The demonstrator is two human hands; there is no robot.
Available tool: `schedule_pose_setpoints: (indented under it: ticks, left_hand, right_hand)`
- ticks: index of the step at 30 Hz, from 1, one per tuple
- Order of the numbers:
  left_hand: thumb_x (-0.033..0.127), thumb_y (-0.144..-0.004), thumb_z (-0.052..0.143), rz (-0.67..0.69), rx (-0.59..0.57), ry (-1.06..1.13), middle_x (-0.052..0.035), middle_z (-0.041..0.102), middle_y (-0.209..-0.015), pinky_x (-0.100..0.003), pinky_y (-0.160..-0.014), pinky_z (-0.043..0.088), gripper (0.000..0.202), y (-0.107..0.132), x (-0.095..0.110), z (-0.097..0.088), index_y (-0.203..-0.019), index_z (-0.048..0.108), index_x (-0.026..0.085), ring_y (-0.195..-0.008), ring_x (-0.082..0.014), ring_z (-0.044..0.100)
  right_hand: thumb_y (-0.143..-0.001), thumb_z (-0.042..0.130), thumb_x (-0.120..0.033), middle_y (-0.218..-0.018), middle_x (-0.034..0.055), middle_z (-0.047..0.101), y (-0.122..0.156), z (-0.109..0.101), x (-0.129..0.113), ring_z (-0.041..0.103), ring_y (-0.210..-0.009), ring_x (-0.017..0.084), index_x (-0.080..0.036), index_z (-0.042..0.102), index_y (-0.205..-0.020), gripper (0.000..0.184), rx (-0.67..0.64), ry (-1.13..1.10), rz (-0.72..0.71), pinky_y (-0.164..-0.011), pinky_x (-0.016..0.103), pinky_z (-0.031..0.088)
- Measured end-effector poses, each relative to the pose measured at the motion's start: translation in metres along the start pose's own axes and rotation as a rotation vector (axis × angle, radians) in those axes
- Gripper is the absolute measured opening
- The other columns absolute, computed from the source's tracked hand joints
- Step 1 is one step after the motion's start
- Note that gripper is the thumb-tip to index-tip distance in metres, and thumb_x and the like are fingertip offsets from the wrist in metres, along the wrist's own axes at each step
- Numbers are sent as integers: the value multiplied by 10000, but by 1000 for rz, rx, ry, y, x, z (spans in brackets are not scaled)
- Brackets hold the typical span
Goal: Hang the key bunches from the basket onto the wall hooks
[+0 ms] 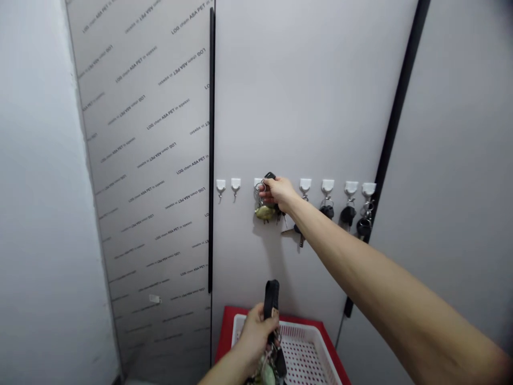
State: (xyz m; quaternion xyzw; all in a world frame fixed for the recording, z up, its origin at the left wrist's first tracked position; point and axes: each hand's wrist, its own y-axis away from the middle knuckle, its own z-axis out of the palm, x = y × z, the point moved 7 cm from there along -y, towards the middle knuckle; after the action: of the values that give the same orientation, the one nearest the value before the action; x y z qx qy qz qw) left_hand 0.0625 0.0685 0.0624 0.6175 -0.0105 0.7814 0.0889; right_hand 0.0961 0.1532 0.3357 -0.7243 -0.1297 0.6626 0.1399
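My right hand (pixel 280 193) reaches up to the row of hooks on the cabinet door. Its fingers pinch a key ring with a black key (pixel 270 175), at the third white hook (pixel 258 182) from the left. A yellow-green charm (pixel 265 213) dangles below these fingers; whether the ring is on the hook is hidden. Lower down, my left hand (pixel 256 329) is closed around a bunch of keys (pixel 279 361) with a black strap (pixel 271 299) sticking up from it. A pale green charm (pixel 267 373) and chains hang beneath that hand.
Two white hooks (pixel 228 185) at the left carry no keys. Several key sets (pixel 348 215) hang farther right, partly behind my right forearm. Below stands a white perforated basket (pixel 320 342) on a red surface (pixel 226 323). Black handle strips (pixel 211 160) edge the door.
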Motion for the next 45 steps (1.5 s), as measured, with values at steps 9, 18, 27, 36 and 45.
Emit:
schedule_pose_setpoints:
  ticks: [9,18,27,36,45]
  left_hand:
    - [186,-563,464,31,103,-144,66,393,-497,-160,-342,230,155,-9,-21,-18,-699,394,161,-351,-40,355]
    - [130,-536,452,88,133,-641,-3,531,-658,-214,-568,337,199,-8,-37,-50,-721,523,145,-635,-129,468]
    - [74,-574,400,188,212,-726,-86,555,-784,-249,-702,351,309,-9,28,-66,-861,513,94,-741,-147,499]
    - [277,-557,533,626,385,-687,-106,465,-1014,-290,-750,339,495,-25,187,20,-1012,390,143,-873,-174,450]
    - [192,-640,387,536,441,-707,-46,542,-614,-252,-566,384,130,-53,210,42,-670,503,141,-585,-136,512]
  right_hand:
    - [-581,454,-210,-488,-8,492,8,13,-25,430,-467,86,-162,533,-616,98,-14,755,-409,-441,189,302]
    - [-634,410,-296,-554,-2,527,42,4,1,443,-509,93,-150,511,-601,181,-82,728,-464,-494,199,316]
    - [-641,385,-217,-521,-3,527,130,-23,155,473,-501,101,-138,485,-616,130,-424,580,-63,-481,201,330]
    - [-642,404,-305,-876,75,545,86,-99,81,494,-774,144,-147,502,-859,286,216,441,-243,-682,261,370]
    - [-634,389,-320,-592,16,539,42,-99,57,482,-566,123,-159,524,-680,216,294,621,-249,-540,227,357]
